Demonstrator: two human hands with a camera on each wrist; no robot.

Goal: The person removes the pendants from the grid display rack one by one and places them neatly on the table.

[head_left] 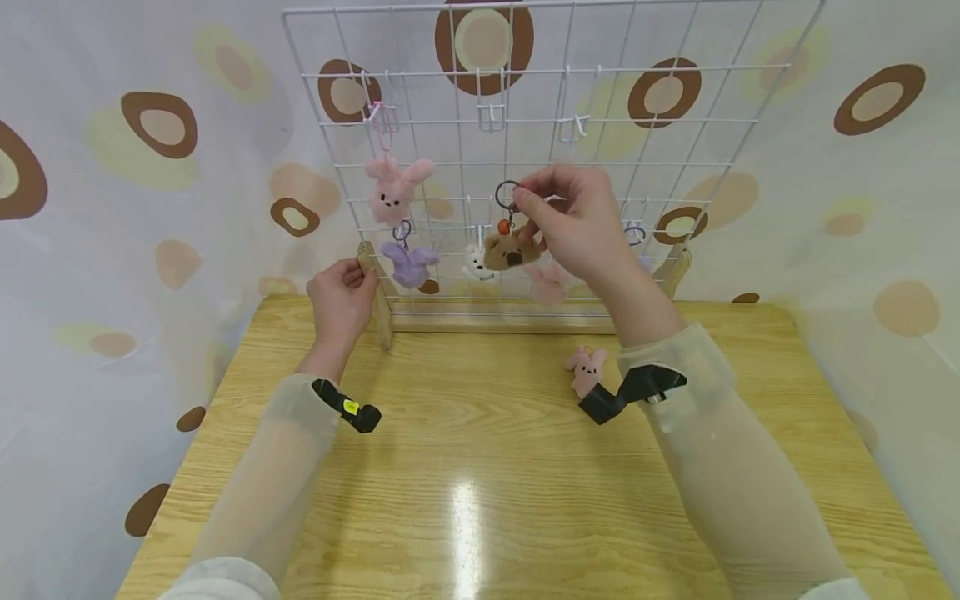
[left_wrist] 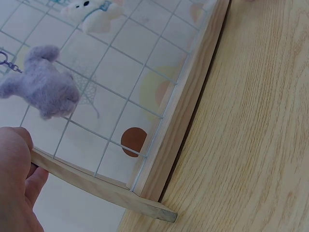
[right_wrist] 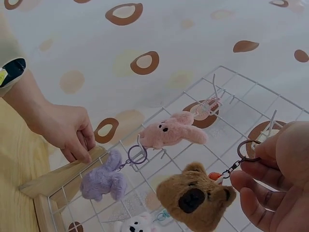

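My right hand [head_left: 577, 217] pinches the dark metal ring [right_wrist: 248, 151] of a brown bear plush keychain [right_wrist: 198, 198], which has an orange bead near its chain. The bear hangs in front of the white wire grid [head_left: 600, 162], below an upper-row hook [head_left: 491, 117]. At the grid's left side, my left hand [head_left: 341, 300] grips the wooden upright [left_wrist: 101, 193] of the stand with fingers and thumb. Beside that hand hangs a purple plush keychain [head_left: 409, 265], under a pink bunny keychain [head_left: 393, 196].
A white plush [head_left: 476, 263] and a pink plush [head_left: 549, 283] hang on the lower row, partly covered by the bear and right hand. Another upper hook [head_left: 572, 127] carries nothing. One pink bunny keychain [head_left: 585, 371] lies on the wooden table [head_left: 420, 467] near my right wrist.
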